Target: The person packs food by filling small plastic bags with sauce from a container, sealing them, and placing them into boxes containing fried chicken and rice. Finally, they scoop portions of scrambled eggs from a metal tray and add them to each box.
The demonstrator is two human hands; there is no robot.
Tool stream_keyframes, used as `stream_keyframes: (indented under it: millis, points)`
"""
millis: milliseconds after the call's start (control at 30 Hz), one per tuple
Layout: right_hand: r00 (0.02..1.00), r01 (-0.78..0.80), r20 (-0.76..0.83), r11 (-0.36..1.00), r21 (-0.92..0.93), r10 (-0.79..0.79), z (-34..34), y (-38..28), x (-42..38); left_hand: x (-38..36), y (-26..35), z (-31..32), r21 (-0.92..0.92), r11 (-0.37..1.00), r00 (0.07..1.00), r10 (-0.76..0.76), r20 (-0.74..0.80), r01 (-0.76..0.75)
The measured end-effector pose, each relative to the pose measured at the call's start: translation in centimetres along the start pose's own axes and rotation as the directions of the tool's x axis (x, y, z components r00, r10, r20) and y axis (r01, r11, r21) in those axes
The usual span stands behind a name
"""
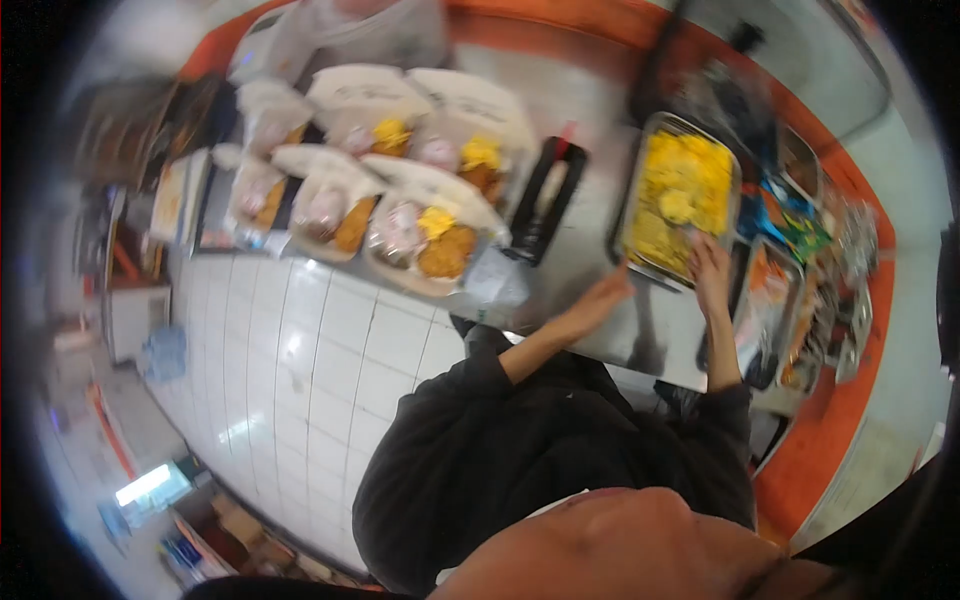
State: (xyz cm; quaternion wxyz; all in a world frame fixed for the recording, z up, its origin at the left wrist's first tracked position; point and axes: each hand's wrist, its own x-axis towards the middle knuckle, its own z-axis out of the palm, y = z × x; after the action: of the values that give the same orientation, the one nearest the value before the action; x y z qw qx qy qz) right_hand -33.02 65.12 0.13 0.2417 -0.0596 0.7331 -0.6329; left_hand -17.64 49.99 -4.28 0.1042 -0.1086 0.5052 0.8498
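Note:
A metal tray full of yellow scrambled egg stands on the steel counter in front of me. My right hand is closed at the tray's near right side, over the egg. It grips what looks like a spoon, its bowl heaped with egg; the handle is mostly hidden by my fingers. At the near left corner of the tray is my left hand, fingers stretched out. Whether it touches the rim is blurred. Several open takeaway boxes to the left hold fried chicken, egg and wrapped bundles.
A black narrow container lies between the boxes and the tray. Right of the tray are a second metal tray, colourful packets and plastic bags. Another person stands across the counter. White floor tiles show at lower left.

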Motion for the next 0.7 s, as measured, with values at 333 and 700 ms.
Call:
stream_keyframes:
  millis: [333,700]
  points:
    - [0.616,-0.126,0.788,0.982,0.137,-0.031,26.4,-5.6,-5.6,-12.2,0.5,-8.2,-0.046,0.999,0.993,-0.014,0.113,0.02]
    - [0.409,0.742,0.652,-0.184,-0.645,-0.638,47.8,1.9,0.0,-22.3,4.0,-18.1,-0.242,0.968,0.986,0.032,-0.164,-0.071]
